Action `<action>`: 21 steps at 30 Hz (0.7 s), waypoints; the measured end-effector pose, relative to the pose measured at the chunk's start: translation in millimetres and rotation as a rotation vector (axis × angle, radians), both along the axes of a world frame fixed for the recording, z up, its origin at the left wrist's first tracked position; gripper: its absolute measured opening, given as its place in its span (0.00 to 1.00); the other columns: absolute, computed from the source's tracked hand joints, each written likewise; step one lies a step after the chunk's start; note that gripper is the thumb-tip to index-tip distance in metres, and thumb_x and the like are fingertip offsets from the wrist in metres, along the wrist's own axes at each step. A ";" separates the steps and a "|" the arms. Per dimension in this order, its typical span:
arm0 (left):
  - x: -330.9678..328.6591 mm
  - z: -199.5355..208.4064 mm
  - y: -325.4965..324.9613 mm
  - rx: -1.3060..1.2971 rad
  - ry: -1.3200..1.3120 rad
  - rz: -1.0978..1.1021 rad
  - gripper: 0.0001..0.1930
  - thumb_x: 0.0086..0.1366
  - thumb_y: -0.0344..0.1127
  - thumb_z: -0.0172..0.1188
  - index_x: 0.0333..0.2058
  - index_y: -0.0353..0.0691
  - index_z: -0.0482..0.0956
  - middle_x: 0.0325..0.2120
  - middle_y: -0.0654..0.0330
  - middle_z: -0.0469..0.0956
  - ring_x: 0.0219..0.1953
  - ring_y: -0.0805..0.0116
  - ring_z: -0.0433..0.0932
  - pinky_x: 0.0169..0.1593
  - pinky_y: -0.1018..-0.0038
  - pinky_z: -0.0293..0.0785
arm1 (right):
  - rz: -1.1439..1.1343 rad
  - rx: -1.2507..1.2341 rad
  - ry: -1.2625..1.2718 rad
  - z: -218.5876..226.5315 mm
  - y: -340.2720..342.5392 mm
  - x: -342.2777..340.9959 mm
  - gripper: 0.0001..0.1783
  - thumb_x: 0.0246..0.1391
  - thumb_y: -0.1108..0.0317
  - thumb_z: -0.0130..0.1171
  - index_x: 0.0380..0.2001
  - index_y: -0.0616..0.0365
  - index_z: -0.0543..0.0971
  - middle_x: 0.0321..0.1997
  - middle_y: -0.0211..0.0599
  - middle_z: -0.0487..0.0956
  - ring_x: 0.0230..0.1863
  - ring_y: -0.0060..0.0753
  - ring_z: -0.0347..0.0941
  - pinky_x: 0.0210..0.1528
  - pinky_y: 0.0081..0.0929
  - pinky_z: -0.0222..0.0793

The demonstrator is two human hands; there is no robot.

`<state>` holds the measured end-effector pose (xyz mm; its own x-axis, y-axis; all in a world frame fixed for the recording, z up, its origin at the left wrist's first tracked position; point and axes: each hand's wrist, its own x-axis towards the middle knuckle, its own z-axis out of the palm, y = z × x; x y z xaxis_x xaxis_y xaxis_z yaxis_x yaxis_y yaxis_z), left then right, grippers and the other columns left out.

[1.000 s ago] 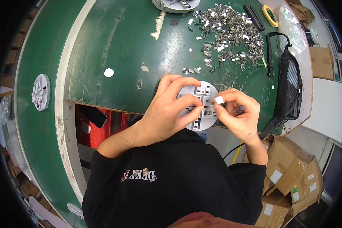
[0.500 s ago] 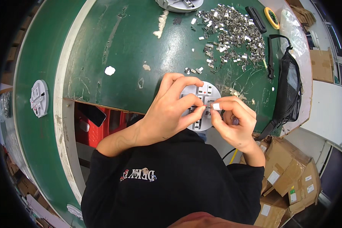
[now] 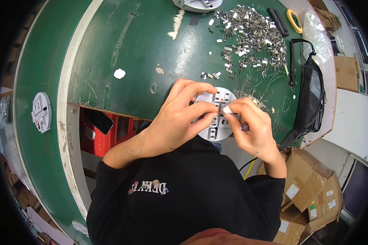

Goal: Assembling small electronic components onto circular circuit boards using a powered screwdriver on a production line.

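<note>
A round light-grey plastic disc (image 3: 227, 95) with raised rectangular slots and small metal pieces lies at the table's near edge, partly covered by my hands. My left hand (image 3: 183, 111) reaches over its left side, thumb and index finger pinched above the middle. A thin reddish strand seems to show at those fingertips; what they grip is too small to make out. Close against them, my right hand (image 3: 253, 126) is also pinched, with a white wrap on one fingertip. In its curled fingers sits a slim tool with a purplish rounded end (image 3: 244, 127); its tip is hidden.
Small metal clips (image 3: 253, 41) lie heaped at the far right, near a black bar (image 3: 277, 22) and a yellow tape roll (image 3: 294, 21). A black mesh bag (image 3: 308, 96) edges the table. Another disc (image 3: 198, 4) stands far off, one more (image 3: 41, 112) at left.
My right fingertips have moved slightly left and away from me, closer to the left ones. The left hand has barely moved. The disc at far left sits a little lower in view.
</note>
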<state>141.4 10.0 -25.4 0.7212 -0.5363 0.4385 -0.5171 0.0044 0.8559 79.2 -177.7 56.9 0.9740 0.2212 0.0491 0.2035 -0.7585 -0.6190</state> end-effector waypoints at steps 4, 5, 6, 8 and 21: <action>0.0 -3.3 0.5 -0.074 -0.020 0.041 0.07 0.52 0.22 0.66 0.30 0.38 0.79 0.49 0.59 0.75 0.45 0.63 0.70 0.42 0.74 0.73 | 0.034 -0.039 -0.013 -5.8 2.0 2.5 0.12 0.49 0.84 0.60 0.39 0.64 0.75 0.40 0.41 0.77 0.22 0.32 0.67 0.23 0.25 0.65; 0.4 -3.7 0.5 -0.075 -0.018 0.041 0.07 0.52 0.22 0.66 0.30 0.38 0.79 0.49 0.59 0.75 0.45 0.63 0.70 0.42 0.74 0.73 | 0.034 -0.039 -0.011 -6.2 2.7 3.1 0.12 0.49 0.84 0.60 0.39 0.64 0.75 0.40 0.41 0.77 0.22 0.32 0.67 0.23 0.25 0.65; 0.9 -3.9 0.5 -0.080 -0.019 0.045 0.07 0.52 0.21 0.66 0.30 0.38 0.79 0.48 0.59 0.75 0.45 0.63 0.70 0.42 0.74 0.73 | 0.034 -0.049 -0.015 -6.5 3.3 3.6 0.13 0.48 0.84 0.60 0.39 0.64 0.75 0.40 0.41 0.77 0.22 0.32 0.67 0.23 0.26 0.65; 1.7 -4.0 0.3 -0.089 -0.021 0.053 0.08 0.52 0.21 0.66 0.30 0.38 0.79 0.48 0.60 0.76 0.45 0.63 0.71 0.43 0.74 0.73 | 0.034 -0.068 -0.024 -7.0 4.6 4.3 0.13 0.48 0.84 0.60 0.39 0.64 0.75 0.39 0.41 0.77 0.22 0.33 0.68 0.23 0.26 0.65; 7.9 -9.7 2.3 -0.141 0.045 0.046 0.08 0.51 0.20 0.65 0.30 0.38 0.79 0.46 0.59 0.76 0.44 0.64 0.72 0.43 0.75 0.74 | -0.042 -0.172 -0.012 -5.5 27.3 12.8 0.12 0.46 0.87 0.60 0.35 0.64 0.76 0.33 0.36 0.75 0.22 0.28 0.64 0.24 0.23 0.62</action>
<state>149.3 12.4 -35.0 0.7641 -0.4376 0.4739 -0.4810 0.1029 0.8706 92.0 -150.4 51.4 0.9821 0.1864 0.0257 0.1759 -0.8609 -0.4775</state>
